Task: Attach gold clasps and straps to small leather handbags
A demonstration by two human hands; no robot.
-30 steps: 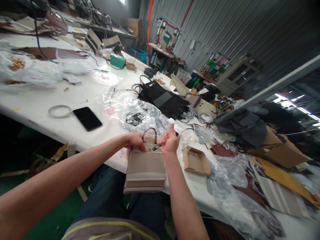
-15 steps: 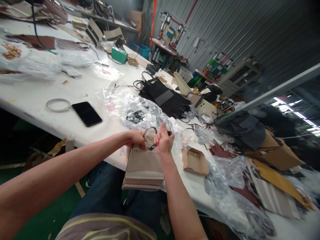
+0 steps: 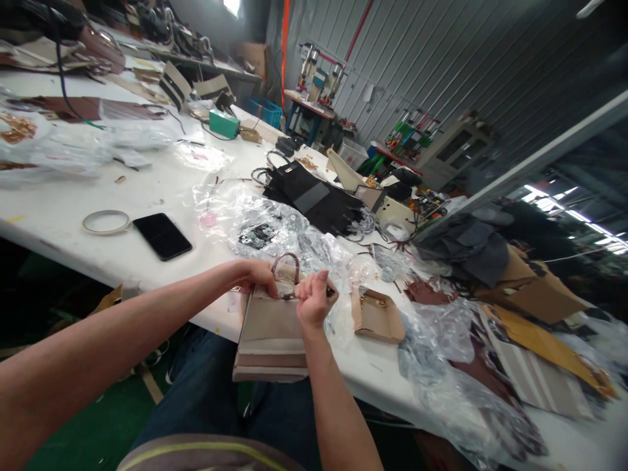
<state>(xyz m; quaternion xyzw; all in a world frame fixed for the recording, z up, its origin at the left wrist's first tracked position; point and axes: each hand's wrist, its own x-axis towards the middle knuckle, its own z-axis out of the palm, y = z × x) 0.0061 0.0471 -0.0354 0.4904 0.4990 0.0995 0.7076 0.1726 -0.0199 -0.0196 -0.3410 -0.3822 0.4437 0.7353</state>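
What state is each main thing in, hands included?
Beige bag: held, handle raised
Left hand: gripping the bag's top edge
Right hand: closed around a slim tool
Phone: flat, screen dark
Pale ring: lying flat
Cardboard tray: open-topped
Black bags: lying down
Clear plastic: crumpled

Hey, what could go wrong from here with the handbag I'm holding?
The dark-handled tool in your right grip points toward your left grip, so a slip might jab you there. The beige handbag juts over the edge of the table and could slide if pressed. The open cardboard box sits near your right grip; a wide swing might knock it.
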